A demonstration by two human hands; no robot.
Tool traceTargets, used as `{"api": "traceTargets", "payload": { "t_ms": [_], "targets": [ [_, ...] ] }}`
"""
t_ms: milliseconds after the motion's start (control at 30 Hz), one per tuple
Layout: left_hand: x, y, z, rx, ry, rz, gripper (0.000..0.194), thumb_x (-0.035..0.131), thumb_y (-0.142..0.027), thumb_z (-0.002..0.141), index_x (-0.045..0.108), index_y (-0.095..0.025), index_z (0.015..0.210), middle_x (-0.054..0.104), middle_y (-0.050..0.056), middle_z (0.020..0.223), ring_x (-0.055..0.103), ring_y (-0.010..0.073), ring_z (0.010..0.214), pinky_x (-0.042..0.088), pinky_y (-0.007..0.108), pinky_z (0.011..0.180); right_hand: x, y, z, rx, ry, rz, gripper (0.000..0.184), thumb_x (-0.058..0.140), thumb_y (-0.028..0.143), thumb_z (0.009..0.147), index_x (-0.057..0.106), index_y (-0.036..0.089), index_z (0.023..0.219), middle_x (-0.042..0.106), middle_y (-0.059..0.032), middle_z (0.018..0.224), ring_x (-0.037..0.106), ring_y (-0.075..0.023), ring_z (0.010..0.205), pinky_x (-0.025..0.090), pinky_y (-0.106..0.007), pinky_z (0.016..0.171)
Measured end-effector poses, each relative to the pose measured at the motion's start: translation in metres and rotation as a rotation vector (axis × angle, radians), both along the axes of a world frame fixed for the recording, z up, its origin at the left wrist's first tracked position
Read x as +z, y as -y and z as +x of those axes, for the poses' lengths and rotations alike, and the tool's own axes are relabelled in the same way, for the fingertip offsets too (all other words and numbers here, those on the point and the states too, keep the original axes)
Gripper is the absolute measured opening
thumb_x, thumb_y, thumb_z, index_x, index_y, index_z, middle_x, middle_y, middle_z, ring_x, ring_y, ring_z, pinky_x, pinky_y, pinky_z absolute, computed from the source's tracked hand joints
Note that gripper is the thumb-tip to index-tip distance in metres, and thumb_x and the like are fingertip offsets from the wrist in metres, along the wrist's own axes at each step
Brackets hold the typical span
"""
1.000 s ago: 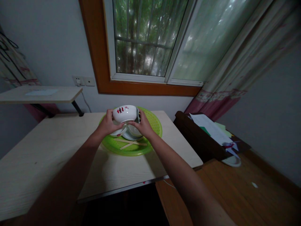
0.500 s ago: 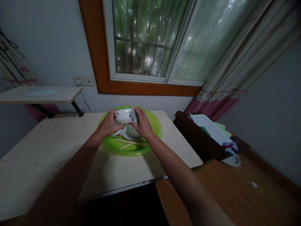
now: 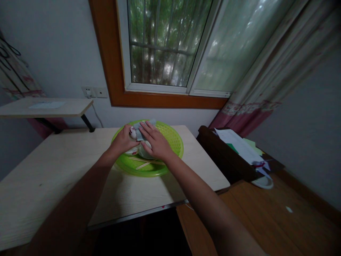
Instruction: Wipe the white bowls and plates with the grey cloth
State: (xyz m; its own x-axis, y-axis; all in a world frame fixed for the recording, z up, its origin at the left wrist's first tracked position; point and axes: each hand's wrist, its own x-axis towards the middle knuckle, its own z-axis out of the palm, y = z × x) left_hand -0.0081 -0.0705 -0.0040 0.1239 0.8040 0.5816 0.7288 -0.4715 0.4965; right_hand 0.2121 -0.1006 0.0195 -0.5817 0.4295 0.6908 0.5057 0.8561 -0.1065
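Observation:
My left hand (image 3: 123,139) grips the left side of a white bowl (image 3: 132,133) with a red floral mark, holding it over a green plastic basket (image 3: 174,142). A grey-blue cloth (image 3: 139,132) covers much of the bowl. My right hand (image 3: 157,143) lies over the cloth with fingers stretched, pressing it against the bowl; the thumb is lower down. Below the hands, another patterned bowl (image 3: 132,152) and a white dish (image 3: 144,153) rest in the basket, partly hidden. Several chopsticks (image 3: 145,164) lie crossed at its front.
The basket stands on a pale wooden table (image 3: 66,167). A raised shelf (image 3: 48,108) is at the left, below a wall socket (image 3: 89,91). To the right, papers (image 3: 237,142) lie on a dark brown piece of furniture (image 3: 221,153). A window (image 3: 165,46) is behind.
My right hand has shifted from the bowl's right edge to lie flatter over it, spreading the cloth leftward across the bowl. My left hand keeps its hold in nearly the same place.

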Motion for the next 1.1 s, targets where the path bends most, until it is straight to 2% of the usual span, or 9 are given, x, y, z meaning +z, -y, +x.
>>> {"api": "traceTargets", "payload": {
  "t_ms": [100, 267, 467, 667, 767, 900, 1100],
  "targets": [
    [-0.002, -0.002, -0.001, 0.023, -0.020, 0.048, 0.062, 0.080, -0.044, 0.065, 0.046, -0.022, 0.113, 0.065, 0.009, 0.105, 0.067, 0.0275, 0.095, 0.054, 0.038, 0.080, -0.005, -0.008, 0.002, -0.062, -0.120, -0.049, 0.066, 0.047, 0.034, 0.103, 0.021, 0.026, 0.163, 0.026, -0.0068, 0.169, 0.023, -0.0231, 0.157, 0.027, -0.049, 0.128],
    [-0.005, -0.003, -0.004, 0.055, -0.010, 0.084, 0.062, 0.081, -0.040, 0.065, 0.046, -0.022, 0.113, 0.065, 0.007, 0.104, 0.067, 0.0258, 0.095, 0.053, 0.035, 0.079, -0.012, -0.018, 0.007, -0.164, -0.253, -0.135, 0.061, 0.048, 0.037, 0.103, 0.031, 0.023, 0.160, 0.038, -0.0106, 0.164, 0.037, -0.0239, 0.151, 0.032, -0.047, 0.126],
    [-0.008, -0.006, -0.006, 0.043, -0.020, 0.095, 0.062, 0.081, -0.043, 0.066, 0.047, -0.021, 0.114, 0.065, 0.008, 0.104, 0.067, 0.0266, 0.095, 0.053, 0.036, 0.080, -0.008, -0.010, 0.005, -0.100, -0.170, -0.081, 0.068, 0.050, 0.037, 0.101, 0.023, 0.026, 0.163, 0.028, -0.0081, 0.168, 0.030, -0.0240, 0.154, 0.029, -0.048, 0.127],
    [-0.006, -0.007, -0.004, -0.047, -0.082, 0.071, 0.056, 0.081, -0.039, 0.063, 0.050, -0.022, 0.107, 0.063, 0.008, 0.101, 0.066, 0.0288, 0.096, 0.054, 0.040, 0.085, -0.003, -0.003, 0.000, -0.015, -0.006, 0.012, 0.065, 0.050, 0.034, 0.100, 0.029, 0.027, 0.161, 0.030, -0.0073, 0.168, 0.018, -0.0265, 0.159, 0.027, -0.054, 0.127],
    [-0.002, -0.004, -0.001, -0.045, -0.068, 0.074, 0.053, 0.080, -0.039, 0.064, 0.050, -0.022, 0.105, 0.063, 0.007, 0.101, 0.066, 0.0278, 0.096, 0.054, 0.040, 0.085, -0.003, -0.004, -0.001, -0.043, -0.027, 0.000, 0.064, 0.049, 0.032, 0.100, 0.028, 0.028, 0.161, 0.029, -0.0059, 0.168, 0.019, -0.0261, 0.158, 0.028, -0.054, 0.127],
    [-0.002, -0.003, -0.001, 0.010, -0.040, 0.089, 0.058, 0.080, -0.038, 0.064, 0.049, -0.023, 0.110, 0.064, 0.007, 0.103, 0.066, 0.0276, 0.097, 0.054, 0.038, 0.084, -0.006, -0.010, 0.002, -0.132, -0.154, -0.048, 0.063, 0.047, 0.033, 0.102, 0.028, 0.027, 0.161, 0.031, -0.0066, 0.167, 0.026, -0.0251, 0.156, 0.028, -0.051, 0.128],
    [-0.002, -0.003, -0.002, 0.050, -0.029, 0.072, 0.061, 0.080, -0.040, 0.063, 0.048, -0.022, 0.112, 0.065, 0.008, 0.103, 0.067, 0.0282, 0.097, 0.054, 0.037, 0.081, -0.010, -0.015, 0.005, -0.203, -0.229, -0.126, 0.062, 0.047, 0.039, 0.103, 0.033, 0.019, 0.159, 0.038, -0.0131, 0.163, 0.035, -0.0259, 0.152, 0.030, -0.048, 0.127]
  ]
}}
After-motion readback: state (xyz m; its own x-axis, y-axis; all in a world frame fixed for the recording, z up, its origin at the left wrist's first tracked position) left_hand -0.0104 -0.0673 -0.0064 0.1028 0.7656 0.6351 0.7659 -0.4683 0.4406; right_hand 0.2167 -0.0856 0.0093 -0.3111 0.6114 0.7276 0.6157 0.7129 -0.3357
